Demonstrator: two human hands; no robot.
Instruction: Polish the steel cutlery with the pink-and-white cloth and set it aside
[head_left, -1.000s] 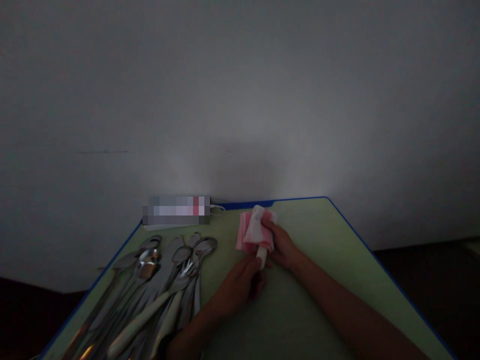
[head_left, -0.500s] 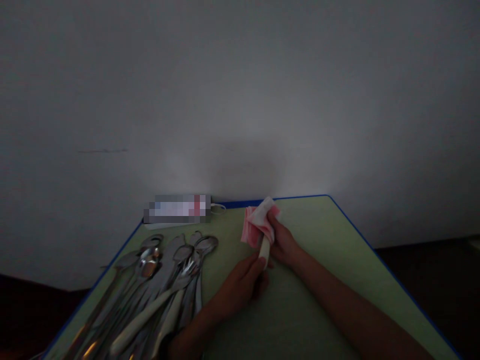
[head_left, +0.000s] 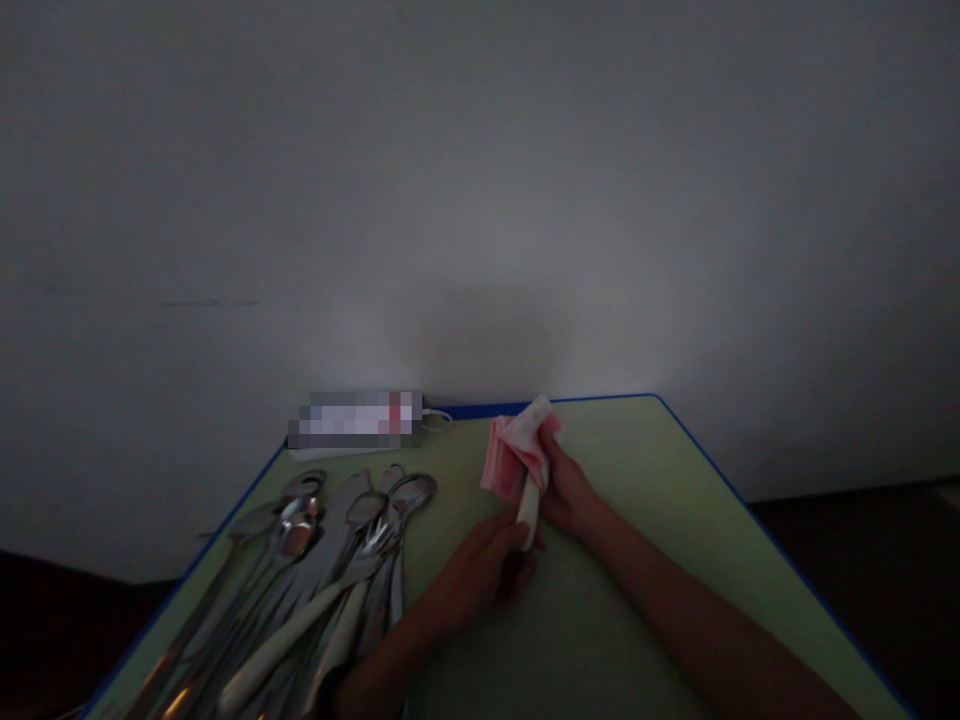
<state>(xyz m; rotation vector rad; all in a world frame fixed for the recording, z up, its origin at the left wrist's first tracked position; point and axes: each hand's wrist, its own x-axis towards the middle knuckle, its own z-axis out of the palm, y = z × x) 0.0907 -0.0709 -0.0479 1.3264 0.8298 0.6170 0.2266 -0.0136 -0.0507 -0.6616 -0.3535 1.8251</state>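
My left hand [head_left: 491, 560] is closed around the lower end of a pale utensil handle [head_left: 529, 510]. The upper part of that utensil is wrapped in a pink and white cloth [head_left: 517, 450], so its kind is hidden. Pressing the cloth around it is my right hand [head_left: 570, 485], closed, with the thumb on top. Left of my hands lies a pile of metal cutlery, with a spoon [head_left: 412, 488], a fork [head_left: 364, 568] with a pale handle, and several other pieces overlapping.
The pale green table [head_left: 637, 450] has a blue edge and stands against a grey wall [head_left: 480, 180]. At its back left rests a blurred-out box-like object [head_left: 356, 420] with a thin white cord [head_left: 437, 415] beside it.
Little differs. Both hands keep their hold on the cloth and the handle, with only a very slight shift in the picture.
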